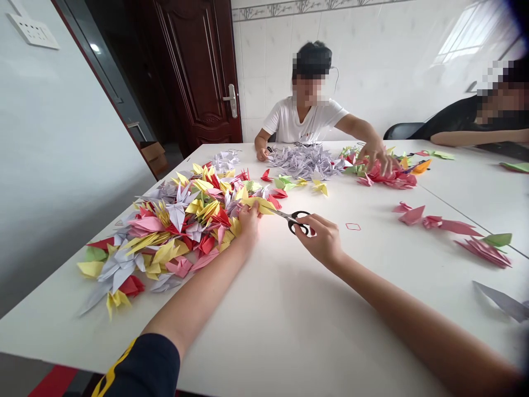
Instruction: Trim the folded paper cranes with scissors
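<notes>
Two white tables (289, 331) joined at a seam, pale wall at left, dark wooden door (198, 71) with metal handle behind, white tiled wall (264, 71) beyond. Large heap of folded paper cranes (177, 231) at left of table: yellow, red, pink, grey, green, lying loose. Left hand (249, 218) pinches a yellow crane (260, 205) at the heap's right edge. Right hand (320, 238) grasps black-handled scissors (297, 222), blades pointing at that crane, their tips close to it. Small red-outlined paper scrap (352, 226) lies just right of the scissors. Farther back, grey crane pile (303, 161). Co-worker in white T-shirt (306, 116) rests a hand (378, 157) on red cranes (390, 177). At right, scattered pink and green cranes (454, 231); person in black top (467, 124) leans a forearm on the table.
</notes>
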A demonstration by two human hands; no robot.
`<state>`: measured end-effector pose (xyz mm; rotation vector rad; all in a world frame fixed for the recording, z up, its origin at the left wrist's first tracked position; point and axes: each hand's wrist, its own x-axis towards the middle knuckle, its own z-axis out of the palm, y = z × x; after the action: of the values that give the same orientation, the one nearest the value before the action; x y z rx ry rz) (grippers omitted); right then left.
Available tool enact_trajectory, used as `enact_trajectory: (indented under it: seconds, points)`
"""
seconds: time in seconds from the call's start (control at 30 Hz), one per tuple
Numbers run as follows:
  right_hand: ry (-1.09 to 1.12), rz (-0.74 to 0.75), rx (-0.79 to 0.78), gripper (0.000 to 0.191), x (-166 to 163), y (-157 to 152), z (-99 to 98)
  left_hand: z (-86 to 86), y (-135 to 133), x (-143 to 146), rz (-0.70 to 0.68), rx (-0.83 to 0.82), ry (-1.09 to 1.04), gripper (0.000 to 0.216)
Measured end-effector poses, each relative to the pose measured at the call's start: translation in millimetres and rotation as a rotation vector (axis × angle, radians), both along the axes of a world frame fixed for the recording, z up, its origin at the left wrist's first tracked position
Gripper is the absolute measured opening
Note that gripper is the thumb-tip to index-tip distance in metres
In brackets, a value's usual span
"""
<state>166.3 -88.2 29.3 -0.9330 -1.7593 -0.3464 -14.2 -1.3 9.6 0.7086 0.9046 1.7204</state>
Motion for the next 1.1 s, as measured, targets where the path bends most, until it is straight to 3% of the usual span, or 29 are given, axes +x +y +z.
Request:
enact_trajectory:
  seconds: [0.27,0.63,0.93,1.1]
  points:
    - [-0.036,-0.026,-0.052,0.011,1.9,1.4,-2.6,1.5,-2.3,0.3,-0.041,-0.019,0.041,0.014]
    - [-0.04,-0.045,-0.107,0.012,1.3,2.0,-4.6,-5.2,-2.1,1.6,-0.034,0.03,0.106,0.035]
    - [-0.022,0.0,0.032,0.01,-0.6,-1.0,1.0,0.0,-4.3,1.1,-0.039,0.037,0.049,0.035]
    - [-0.038,-0.021,-0.006,0.01,0.1,-0.4,1.0,-1.0,-3.0,0.2,-0.029,0.055,0.036,0.033]
